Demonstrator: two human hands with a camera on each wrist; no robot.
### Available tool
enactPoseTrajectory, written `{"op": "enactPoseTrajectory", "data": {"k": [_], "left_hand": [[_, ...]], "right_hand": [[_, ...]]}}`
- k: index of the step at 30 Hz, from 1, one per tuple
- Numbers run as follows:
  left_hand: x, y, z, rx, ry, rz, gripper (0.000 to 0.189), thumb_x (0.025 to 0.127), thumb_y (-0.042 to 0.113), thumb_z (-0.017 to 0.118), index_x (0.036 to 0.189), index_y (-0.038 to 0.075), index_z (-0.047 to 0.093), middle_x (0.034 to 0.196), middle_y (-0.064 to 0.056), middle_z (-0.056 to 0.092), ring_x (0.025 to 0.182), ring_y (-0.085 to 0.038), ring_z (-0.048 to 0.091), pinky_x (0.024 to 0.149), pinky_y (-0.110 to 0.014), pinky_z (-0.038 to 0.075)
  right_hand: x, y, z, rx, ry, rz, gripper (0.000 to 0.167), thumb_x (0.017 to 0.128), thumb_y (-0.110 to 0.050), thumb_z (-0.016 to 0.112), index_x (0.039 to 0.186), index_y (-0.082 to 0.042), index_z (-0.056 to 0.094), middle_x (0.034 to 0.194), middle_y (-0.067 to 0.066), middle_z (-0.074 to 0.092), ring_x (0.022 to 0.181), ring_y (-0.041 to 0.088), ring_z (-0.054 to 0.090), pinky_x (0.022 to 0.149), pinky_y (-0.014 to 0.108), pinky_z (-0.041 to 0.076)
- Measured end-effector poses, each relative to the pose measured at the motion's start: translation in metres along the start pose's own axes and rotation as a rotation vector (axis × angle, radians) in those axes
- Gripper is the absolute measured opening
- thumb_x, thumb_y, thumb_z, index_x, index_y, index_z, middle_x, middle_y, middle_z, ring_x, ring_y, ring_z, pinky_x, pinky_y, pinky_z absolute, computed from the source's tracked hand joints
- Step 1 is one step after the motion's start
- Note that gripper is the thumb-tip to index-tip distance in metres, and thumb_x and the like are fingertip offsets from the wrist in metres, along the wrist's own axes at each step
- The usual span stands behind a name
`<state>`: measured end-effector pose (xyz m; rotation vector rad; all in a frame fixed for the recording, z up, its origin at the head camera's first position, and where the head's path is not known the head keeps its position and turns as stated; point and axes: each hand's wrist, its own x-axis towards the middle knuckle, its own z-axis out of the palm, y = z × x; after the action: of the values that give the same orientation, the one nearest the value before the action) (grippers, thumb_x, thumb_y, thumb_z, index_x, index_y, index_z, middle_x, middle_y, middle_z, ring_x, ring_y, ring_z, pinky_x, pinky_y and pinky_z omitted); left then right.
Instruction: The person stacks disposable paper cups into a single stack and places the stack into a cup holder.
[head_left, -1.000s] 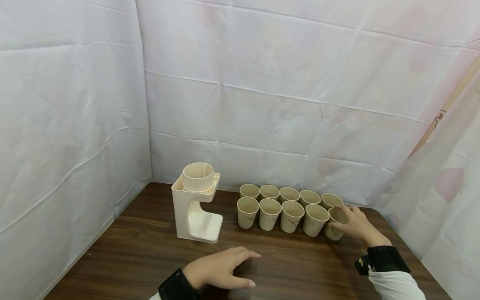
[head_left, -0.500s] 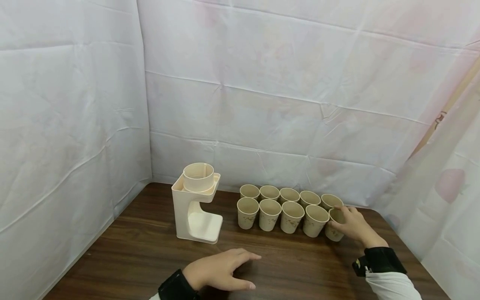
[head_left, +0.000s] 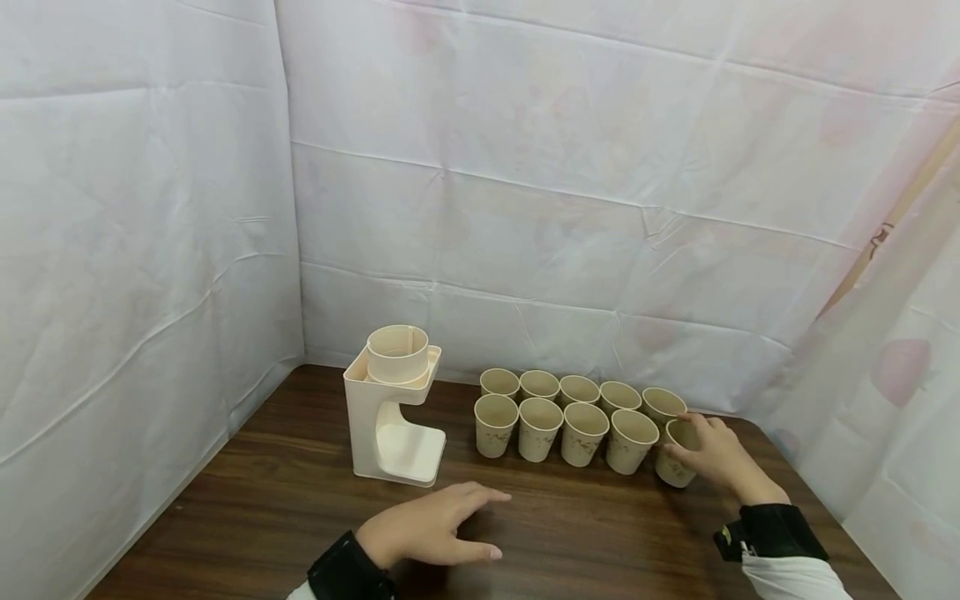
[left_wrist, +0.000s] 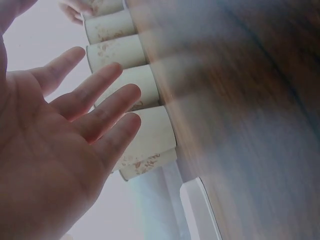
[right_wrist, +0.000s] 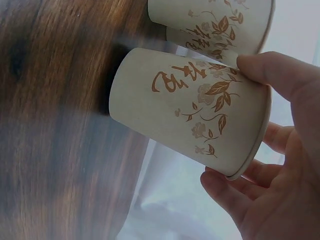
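My right hand (head_left: 718,460) grips the paper cup (head_left: 677,468) at the right end of the front row. In the right wrist view, thumb and fingers hold this cup (right_wrist: 185,110) close to its rim; brown flowers and lettering mark its side. A neighbouring paper cup (right_wrist: 215,20) stands beside it. My left hand (head_left: 423,527) hovers over the near part of the table with fingers spread, holding nothing. The left wrist view shows that open palm (left_wrist: 45,150) in front of the cup row.
Several paper cups (head_left: 583,435) stand upright in two rows on the dark wooden table (head_left: 570,533). Left of them is a cream-coloured stand (head_left: 366,429) with a round cup-like piece (head_left: 397,357) on top. White cloth (head_left: 525,208) hangs behind and at both sides.
The cup in my right hand has shifted slightly right and toward me, opening a small gap from its neighbour. My left hand has moved slightly left and up in the view.
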<state>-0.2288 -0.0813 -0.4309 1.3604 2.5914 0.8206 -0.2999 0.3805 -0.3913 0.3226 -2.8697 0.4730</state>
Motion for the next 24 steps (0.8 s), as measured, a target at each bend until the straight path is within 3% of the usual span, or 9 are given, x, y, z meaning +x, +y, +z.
{"op": "enactPoseTrajectory", "data": {"k": [10, 17, 24], "left_hand": [[0.001, -0.002, -0.006, -0.017, 0.025, -0.003, 0.065, 0.097, 0.055, 0.059, 0.148, 0.017, 0.045, 0.143, 0.000, 0.051, 0.130, -0.014, 0.048, 0.104, -0.036, 0.044], [0.000, -0.005, -0.004, -0.021, 0.055, -0.074, 0.066, 0.096, 0.059, 0.058, 0.146, 0.016, 0.049, 0.142, 0.002, 0.052, 0.128, -0.013, 0.049, 0.102, -0.037, 0.045], [0.001, -0.004, -0.003, -0.014, 0.112, -0.091, 0.064, 0.096, 0.059, 0.057, 0.145, 0.018, 0.050, 0.142, 0.002, 0.052, 0.131, -0.017, 0.047, 0.104, -0.040, 0.043]], "right_hand": [[-0.010, -0.005, -0.007, 0.006, -0.005, -0.006, 0.066, 0.093, -0.033, 0.072, 0.138, 0.007, 0.047, 0.127, 0.044, 0.041, 0.116, 0.066, 0.038, 0.083, 0.071, 0.041], [-0.022, -0.019, -0.014, 0.010, 0.010, -0.103, 0.059, 0.085, -0.025, 0.081, 0.133, -0.002, 0.056, 0.119, 0.038, 0.048, 0.108, 0.059, 0.049, 0.078, 0.066, 0.046], [-0.035, -0.041, -0.020, 0.047, 0.009, -0.177, 0.060, 0.083, -0.024, 0.083, 0.134, -0.006, 0.057, 0.120, 0.030, 0.052, 0.111, 0.049, 0.053, 0.082, 0.064, 0.046]]}}
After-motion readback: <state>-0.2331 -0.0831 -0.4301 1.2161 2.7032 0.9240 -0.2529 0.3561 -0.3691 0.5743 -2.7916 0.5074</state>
